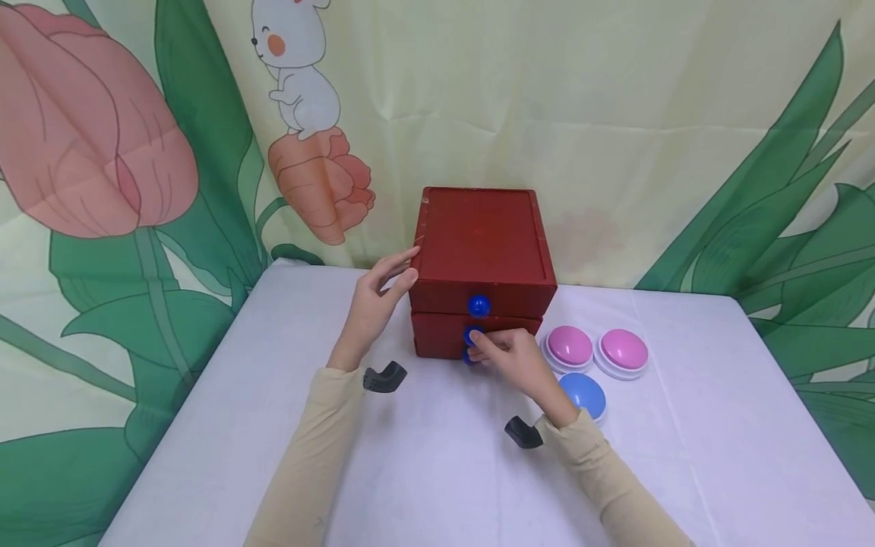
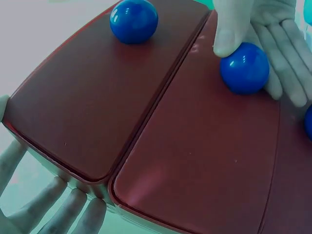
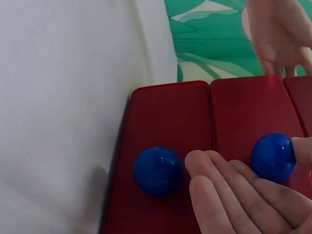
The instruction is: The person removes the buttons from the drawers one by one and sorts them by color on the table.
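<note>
Head view: a red drawer box (image 1: 481,251) stands at the far middle of the bench (image 1: 205,456).
Left hand (image 1: 374,304): fingers straight, resting against the box's left side.
Right hand (image 1: 509,357): pinches the middle blue knob (image 2: 244,68) on the box front.
Right of box: two pink dome buttons (image 1: 570,346) and a blue dome button (image 1: 582,395).

No text, label, brand, number or sign is readable on any surface in the three views.
</note>
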### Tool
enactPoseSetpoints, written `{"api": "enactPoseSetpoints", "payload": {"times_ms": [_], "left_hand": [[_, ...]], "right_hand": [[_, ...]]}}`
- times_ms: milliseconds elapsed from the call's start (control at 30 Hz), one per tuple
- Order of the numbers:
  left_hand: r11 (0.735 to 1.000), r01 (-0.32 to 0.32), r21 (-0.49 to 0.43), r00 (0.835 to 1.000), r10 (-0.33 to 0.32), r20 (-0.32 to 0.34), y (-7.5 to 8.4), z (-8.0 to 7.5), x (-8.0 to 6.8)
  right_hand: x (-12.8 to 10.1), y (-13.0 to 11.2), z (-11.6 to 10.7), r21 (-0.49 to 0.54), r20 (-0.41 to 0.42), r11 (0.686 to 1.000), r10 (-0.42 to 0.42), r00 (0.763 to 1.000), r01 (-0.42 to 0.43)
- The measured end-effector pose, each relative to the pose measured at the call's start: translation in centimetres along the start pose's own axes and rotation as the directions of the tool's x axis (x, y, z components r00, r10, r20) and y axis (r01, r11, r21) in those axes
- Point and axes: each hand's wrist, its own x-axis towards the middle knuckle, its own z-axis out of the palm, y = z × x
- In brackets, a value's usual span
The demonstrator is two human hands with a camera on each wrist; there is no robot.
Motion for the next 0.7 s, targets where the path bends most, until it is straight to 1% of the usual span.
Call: {"api": "enactPoseSetpoints", "payload": {"times_ms": [267, 433, 533, 700], "left_hand": [[1.000, -0.001, 0.010, 1.000, 0.001, -0.003, 0.06, -0.07, 0.04], [1.000, -0.005, 0.006, 1.000, 0.005, 0.001, -0.02, -0.09, 0.08], [1.000, 0.000, 0.006, 1.000, 0.000, 0.001, -0.06, -0.06, 0.09], [1.000, 0.006, 0.013, 1.000, -0.006, -0.002, 0.03, -0.08, 0.04]], "right_hand": [[0.39, 0.12, 0.15, 0.046, -0.003, 0.999, 0.023, 1.000, -0.023], [0.14, -0.06, 0.42, 0.042, -0.028, 0.997, 0.060, 0.998, -0.059], [-0.10, -0.08, 0.42, 0.054, -0.041, 0.997, 0.065, 0.997, -0.063], [-0.56, 0.01, 0.13, 0.026, -0.055, 0.997, 0.079, 0.995, -0.077]]}}
